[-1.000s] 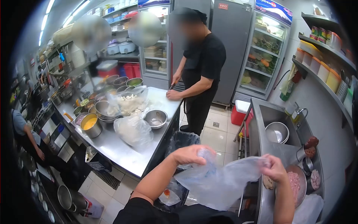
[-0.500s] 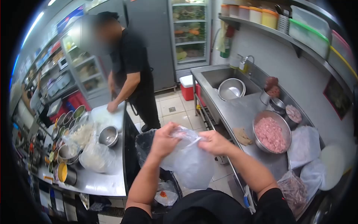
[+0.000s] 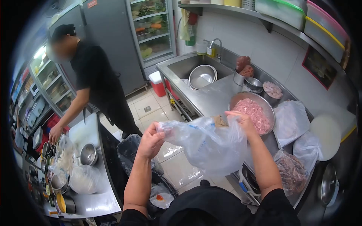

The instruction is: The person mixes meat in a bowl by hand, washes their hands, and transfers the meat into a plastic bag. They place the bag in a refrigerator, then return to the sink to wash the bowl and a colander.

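A translucent plastic bag (image 3: 211, 150) hangs stretched between my two hands over the floor gap, with faint blue print on it. My left hand (image 3: 151, 140) is closed on its left end. On the other side, my right hand (image 3: 243, 122) grips the bag's upper right edge, close to the rim of a big metal bowl (image 3: 272, 122). Chopped pink raw meat (image 3: 253, 113) fills that bowl. A crumpled brown cloth or paper (image 3: 220, 121) lies on the counter behind the bag, partly hidden.
Wrapped bags of meat (image 3: 289, 171) and white bags (image 3: 288, 120) sit on the right steel counter (image 3: 211, 100). The sink (image 3: 181, 67) holds metal bowls. Below me stands a lined trash bin (image 3: 130, 150). A co-worker (image 3: 96, 71) reaches over the left table (image 3: 102, 196).
My hands have moved apart and the gathered bag is now spread wide. My view has turned right. The co-worker's arm now reaches toward the containers, away from the cutting board.
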{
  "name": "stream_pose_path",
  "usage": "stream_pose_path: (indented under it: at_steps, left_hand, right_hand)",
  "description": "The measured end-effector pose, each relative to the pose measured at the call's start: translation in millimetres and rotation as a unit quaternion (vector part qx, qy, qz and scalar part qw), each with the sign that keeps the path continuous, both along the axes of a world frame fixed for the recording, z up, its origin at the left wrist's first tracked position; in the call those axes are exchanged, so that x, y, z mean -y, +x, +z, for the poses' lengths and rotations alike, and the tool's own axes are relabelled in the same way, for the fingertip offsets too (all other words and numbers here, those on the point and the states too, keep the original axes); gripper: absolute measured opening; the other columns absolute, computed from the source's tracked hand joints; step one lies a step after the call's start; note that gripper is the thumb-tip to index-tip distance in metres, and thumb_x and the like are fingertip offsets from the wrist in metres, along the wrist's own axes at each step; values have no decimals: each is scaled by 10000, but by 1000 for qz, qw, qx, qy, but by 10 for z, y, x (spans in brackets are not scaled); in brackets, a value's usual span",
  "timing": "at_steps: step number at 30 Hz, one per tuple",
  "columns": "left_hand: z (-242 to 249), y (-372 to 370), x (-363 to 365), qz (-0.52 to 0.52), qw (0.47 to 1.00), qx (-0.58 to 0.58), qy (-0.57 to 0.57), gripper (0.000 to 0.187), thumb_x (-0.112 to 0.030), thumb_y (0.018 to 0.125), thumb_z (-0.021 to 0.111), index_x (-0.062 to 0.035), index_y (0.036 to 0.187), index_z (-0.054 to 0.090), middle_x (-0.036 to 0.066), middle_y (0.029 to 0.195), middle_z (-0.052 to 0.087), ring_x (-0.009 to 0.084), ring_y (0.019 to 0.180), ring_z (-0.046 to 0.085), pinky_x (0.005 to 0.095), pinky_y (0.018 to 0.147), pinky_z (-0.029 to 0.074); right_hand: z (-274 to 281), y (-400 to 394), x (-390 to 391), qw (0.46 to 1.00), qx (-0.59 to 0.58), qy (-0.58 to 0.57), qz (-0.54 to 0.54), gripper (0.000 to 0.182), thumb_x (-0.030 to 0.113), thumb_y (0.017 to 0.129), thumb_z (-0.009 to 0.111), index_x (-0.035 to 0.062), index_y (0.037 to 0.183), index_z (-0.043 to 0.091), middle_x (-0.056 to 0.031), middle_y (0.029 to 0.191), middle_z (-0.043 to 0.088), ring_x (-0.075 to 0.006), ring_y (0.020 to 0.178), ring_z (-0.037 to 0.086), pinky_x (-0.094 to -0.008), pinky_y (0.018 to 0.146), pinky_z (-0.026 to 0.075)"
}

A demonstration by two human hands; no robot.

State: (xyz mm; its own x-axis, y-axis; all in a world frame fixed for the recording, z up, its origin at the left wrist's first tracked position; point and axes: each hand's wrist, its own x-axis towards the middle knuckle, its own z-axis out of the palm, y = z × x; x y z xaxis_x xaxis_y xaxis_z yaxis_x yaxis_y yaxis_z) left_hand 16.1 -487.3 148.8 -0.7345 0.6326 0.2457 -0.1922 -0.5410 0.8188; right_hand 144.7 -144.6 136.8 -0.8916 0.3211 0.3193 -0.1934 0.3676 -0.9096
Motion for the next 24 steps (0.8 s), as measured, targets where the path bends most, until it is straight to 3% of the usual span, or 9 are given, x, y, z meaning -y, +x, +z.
stream_pose_path:
  at_steps: [4, 7, 10, 13, 15, 18, 21, 22, 24]
  left_hand:
    - [2, -124, -210, 52, 998, 11, 20, 210, -30, 818, 637, -47, 1002, 536, 81, 975, 617, 191, 899, 614, 347, 835, 492]
    - [93, -244, -289, 122, 988, 52, 74, 216, 19, 763, 601, -45, 955, 526, 66, 861, 583, 178, 730, 586, 321, 681, 514]
    - [73, -303, -331, 95, 994, 10, 48, 277, -25, 763, 620, -64, 1000, 482, 42, 845, 563, 140, 724, 573, 289, 616, 502]
    - [-172, -250, -408, 67, 985, -63, -149, 374, -46, 738, 631, -37, 1080, 479, 23, 867, 561, 110, 759, 568, 256, 649, 493]
    - [-555, -251, -345, -75, 964, -66, -247, 449, -103, 739, 647, -20, 1158, 507, 45, 950, 595, 142, 848, 584, 279, 754, 488]
    - [-760, 5, -630, -243, 874, -22, -420, 427, -185, 767, 664, -29, 1155, 575, 49, 986, 620, 166, 863, 594, 309, 820, 476]
    - [-682, 151, -1050, -348, 776, -184, -492, 323, -194, 807, 645, -31, 1082, 595, 40, 911, 628, 157, 846, 592, 305, 794, 481]
    - [-637, 156, -1164, -310, 797, -183, -485, 285, -195, 821, 633, -30, 1050, 596, 43, 886, 627, 155, 843, 590, 306, 783, 481]
    - [-581, 148, -1339, -233, 833, -182, -467, 218, -198, 850, 607, -28, 986, 598, 49, 835, 624, 150, 836, 587, 308, 760, 482]
  right_hand:
    - [-124, 322, -234, 996, 47, 37, -62, 231, 24, 838, 596, -29, 1046, 682, -63, 961, 691, -127, 876, 623, -274, 766, 498]
    - [-330, 640, -298, 989, 101, -3, -110, 203, 27, 861, 565, -15, 1023, 680, -35, 923, 675, -121, 841, 613, -277, 726, 496]
    - [-969, 878, -380, 956, 78, -230, -164, 187, 55, 890, 554, 15, 1028, 673, -10, 871, 647, -112, 815, 594, -271, 709, 483]
    - [-1102, 1078, -352, 882, -67, -438, -158, 257, 205, 933, 523, 47, 1123, 594, -64, 972, 627, -193, 896, 614, -361, 826, 505]
    - [-1216, 1264, -510, 823, -121, -531, -158, 343, 325, 950, 483, 74, 1180, 519, -109, 1055, 617, -257, 952, 618, -448, 877, 509]
    - [-1090, 1508, -655, 810, -112, -542, -195, 343, 334, 940, 497, 83, 1174, 504, -108, 1042, 617, -263, 927, 619, -459, 847, 516]
    - [-1311, 1615, -1014, 824, -75, -524, -202, 216, 257, 915, 534, 82, 1032, 583, -77, 930, 628, -184, 827, 617, -345, 733, 524]
    - [-1420, 1643, -1138, 833, -68, -522, -171, 177, 228, 910, 546, 82, 991, 604, -68, 901, 631, -166, 801, 613, -317, 704, 520]
    - [-1287, 1643, -1107, 927, 88, -302, -204, 119, 156, 857, 598, 79, 938, 637, -47, 847, 629, -130, 762, 596, -282, 655, 497]
